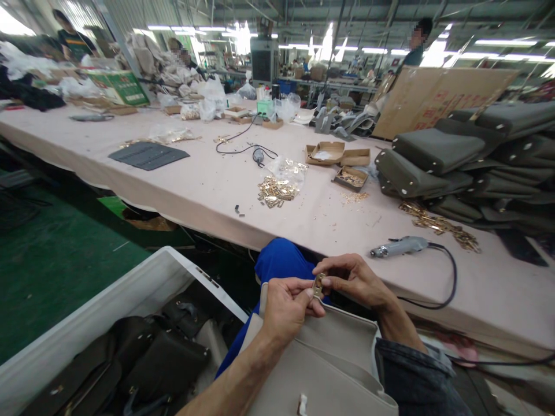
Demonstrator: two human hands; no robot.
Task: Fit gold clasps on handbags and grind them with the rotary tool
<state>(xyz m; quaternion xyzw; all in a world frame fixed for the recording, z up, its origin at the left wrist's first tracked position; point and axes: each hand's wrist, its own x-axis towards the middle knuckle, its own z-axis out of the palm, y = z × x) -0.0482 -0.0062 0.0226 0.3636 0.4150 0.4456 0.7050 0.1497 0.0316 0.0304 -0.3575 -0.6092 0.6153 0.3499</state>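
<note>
A light grey-beige bag (pixel 329 361) lies across my lap, over blue-clad legs. At its upper edge sits a small gold metal lock plate (pixel 318 285). My left hand (pixel 284 306) is closed, pinching the plate and the bag's edge between thumb and fingers. From the other side, my right hand (pixel 358 280) is also closed on the plate, with thumb and forefinger at its top. The fingers partly cover the plate, so its details are hard to make out. A grey electric screwdriver (pixel 399 247) lies on the table beyond my right hand.
A pale cloth-covered table (pixel 208 185) runs across in front. On it are a pile of gold metal pieces (pixel 276 192), small cardboard boxes (pixel 325 152) and stacked dark bags (pixel 433 150). A white bin (pixel 173 263) with dark bags stands at left. Other people are farther back.
</note>
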